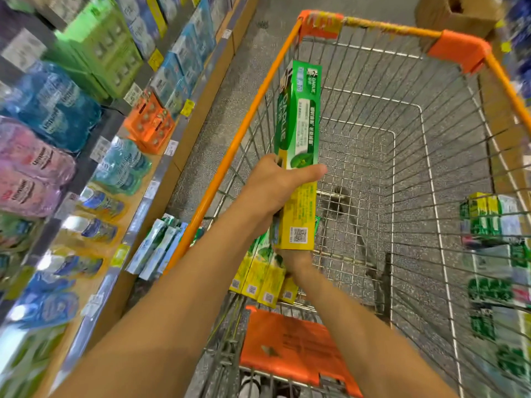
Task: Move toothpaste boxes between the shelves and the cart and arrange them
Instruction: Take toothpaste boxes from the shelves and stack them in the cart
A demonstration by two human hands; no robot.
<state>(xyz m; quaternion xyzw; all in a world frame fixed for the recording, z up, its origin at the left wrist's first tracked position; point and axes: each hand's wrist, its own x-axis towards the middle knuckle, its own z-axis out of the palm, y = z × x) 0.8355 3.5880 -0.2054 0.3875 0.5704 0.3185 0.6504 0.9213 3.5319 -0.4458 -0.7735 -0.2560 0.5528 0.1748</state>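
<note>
The left hand (pixel 273 188) grips a box (pixel 297 156) upright over the cart (pixel 250 110), probably to carry it. The right hand (pixel 296 261) reaches among stacked boxes (pixel 258 280); its fingers are hidden, so I cannot tell their state.

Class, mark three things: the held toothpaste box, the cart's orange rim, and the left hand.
toothpaste box (pixel 298 119), head view, green front face.
cart rim (pixel 244 124), head view, left orange rail.
left hand (pixel 275 185), head view, back of hand.
</note>
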